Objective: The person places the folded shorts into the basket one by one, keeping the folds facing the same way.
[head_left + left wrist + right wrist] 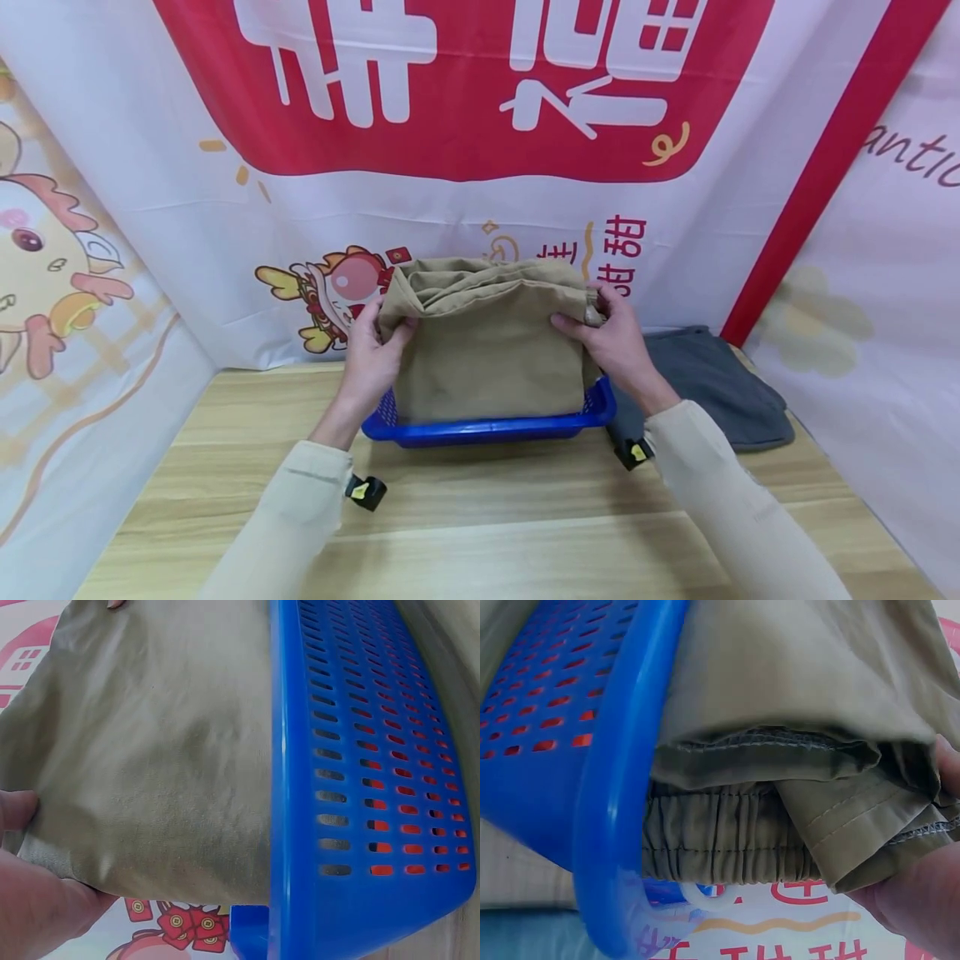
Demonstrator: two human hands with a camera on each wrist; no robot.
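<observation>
Folded khaki pants [487, 362] stand upright in a blue plastic basket [487, 432], with the upper part rising above its rim. My left hand [375, 346] pinches the upper left corner of the pants, thumb in front. At the upper right corner my right hand [615, 342] grips the folded layers between thumb and fingers. The right wrist view shows a gathered elastic waistband [727, 832] and a stitched hem [757, 742] by the basket's rim. In the left wrist view the cloth [165, 765] hangs smooth and flat.
A dark grey folded cloth [720, 392] lies to the right of the basket on the wooden table [480, 517]. Something orange-red [409, 829] shows through the basket's slots. Behind the table hangs a printed white and red curtain [465, 158].
</observation>
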